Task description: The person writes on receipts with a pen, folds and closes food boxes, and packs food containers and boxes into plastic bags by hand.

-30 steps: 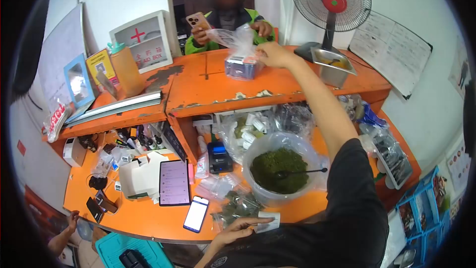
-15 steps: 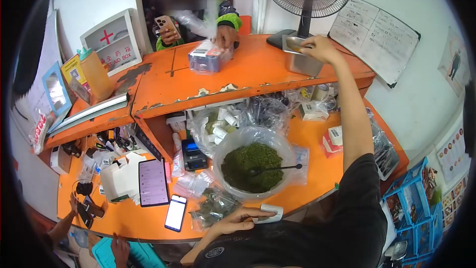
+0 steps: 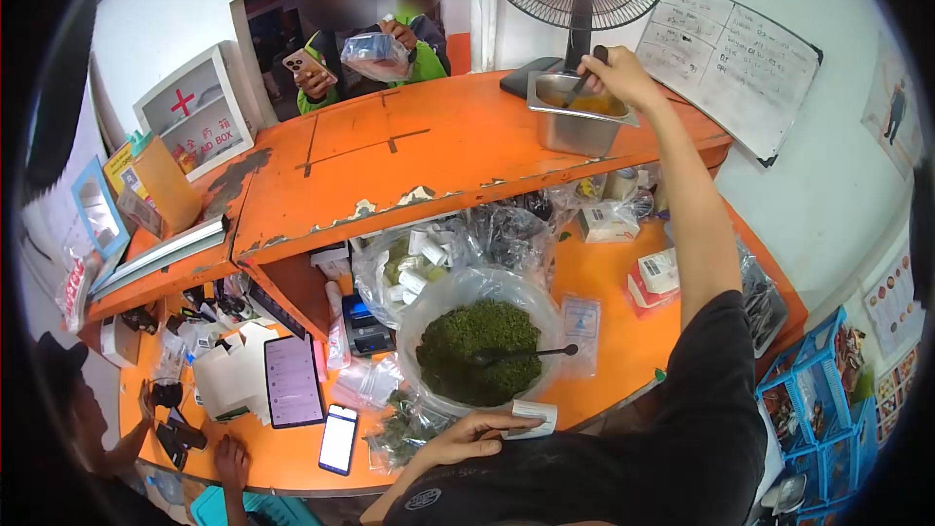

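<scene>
My right hand [image 3: 612, 76] grips the dark handle of a utensil [image 3: 587, 78] above the upper counter. Its lower end dips into a rectangular steel container [image 3: 577, 133] of orange liquid, so its head is hidden. My left hand [image 3: 472, 440] is low by the counter's near edge, fingers closed around a small white printed paper [image 3: 534, 418]. Just beyond that hand stands a large clear plastic-lined bowl [image 3: 414, 307] of chopped green herbs [image 3: 467, 331], a black spoon [image 3: 526, 355] lying in it. Beside the left hand is a plastic bag of green leaves [image 3: 407, 433].
Across the orange upper counter [image 3: 341, 190], a person holds a phone [image 3: 310, 68] and a plastic-wrapped package [image 3: 378, 56]. A fan [image 3: 579, 0] stands behind the container. A tablet [image 3: 293, 380], phone [image 3: 338, 438] and card terminal [image 3: 368, 326] lie left; another person's hand [image 3: 232, 460] rests at lower left.
My right hand has risen slightly, and the dark utensil handle now shows in it. The person opposite has lifted the wrapped package off the counter. Another person's head has come into view at lower left.
</scene>
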The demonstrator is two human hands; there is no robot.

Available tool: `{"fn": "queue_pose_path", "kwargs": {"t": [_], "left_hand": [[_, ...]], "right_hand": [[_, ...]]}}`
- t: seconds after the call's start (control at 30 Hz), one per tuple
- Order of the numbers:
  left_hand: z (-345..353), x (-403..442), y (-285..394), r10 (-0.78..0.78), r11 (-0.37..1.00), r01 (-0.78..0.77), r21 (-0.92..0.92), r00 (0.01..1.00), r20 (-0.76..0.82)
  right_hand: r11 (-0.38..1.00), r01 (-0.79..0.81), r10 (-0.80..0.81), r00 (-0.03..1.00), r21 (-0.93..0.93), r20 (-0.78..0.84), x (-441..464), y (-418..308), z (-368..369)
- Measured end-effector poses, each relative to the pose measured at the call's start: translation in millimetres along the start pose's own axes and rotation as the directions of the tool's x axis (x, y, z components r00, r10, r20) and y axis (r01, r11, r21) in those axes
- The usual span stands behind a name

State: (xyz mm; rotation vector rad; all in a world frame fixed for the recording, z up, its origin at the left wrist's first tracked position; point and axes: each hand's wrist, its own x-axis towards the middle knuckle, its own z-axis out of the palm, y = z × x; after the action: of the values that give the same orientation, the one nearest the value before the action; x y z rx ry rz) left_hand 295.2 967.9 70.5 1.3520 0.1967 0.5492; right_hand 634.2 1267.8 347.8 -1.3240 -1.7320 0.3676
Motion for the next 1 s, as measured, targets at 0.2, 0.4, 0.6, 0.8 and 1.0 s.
{"fn": "queue_pose_path", "kwargs": {"t": [0.2,0.4,0.6,0.8,1.0], "left_hand": [[-2.7,2.9,3.6,-0.022,0.999,0.022,-0.039,1.0,-0.016],[2.6,12.9,7.7,-0.002,0.999,0.003,-0.054,1.0,0.021],[7.7,14.6,14.9,-0.035,0.999,0.035,-0.023,0.999,0.017],[7.5,14.2,12.6,-0.055,0.998,0.055,-0.029,0.998,0.01],[11.3,18.7,13.3,-0.058,0.996,0.059,-0.061,0.998,0.011]], "right_hand": [[0.941,-0.035,0.016,0.998,-0.335,-0.059,-4.8,11.0,-37.6],[0.932,0.116,-0.171,0.976,-0.344,-0.133,1.7,37.7,-18.0],[0.995,0.096,-0.094,0.992,0.016,-0.089,2.7,34.6,6.8],[0.996,0.016,-0.015,1.0,-0.093,0.01,-12.8,5.6,-28.6],[0.953,-0.005,-0.022,0.996,-0.304,-0.088,-9.1,23.2,-44.9]]}}
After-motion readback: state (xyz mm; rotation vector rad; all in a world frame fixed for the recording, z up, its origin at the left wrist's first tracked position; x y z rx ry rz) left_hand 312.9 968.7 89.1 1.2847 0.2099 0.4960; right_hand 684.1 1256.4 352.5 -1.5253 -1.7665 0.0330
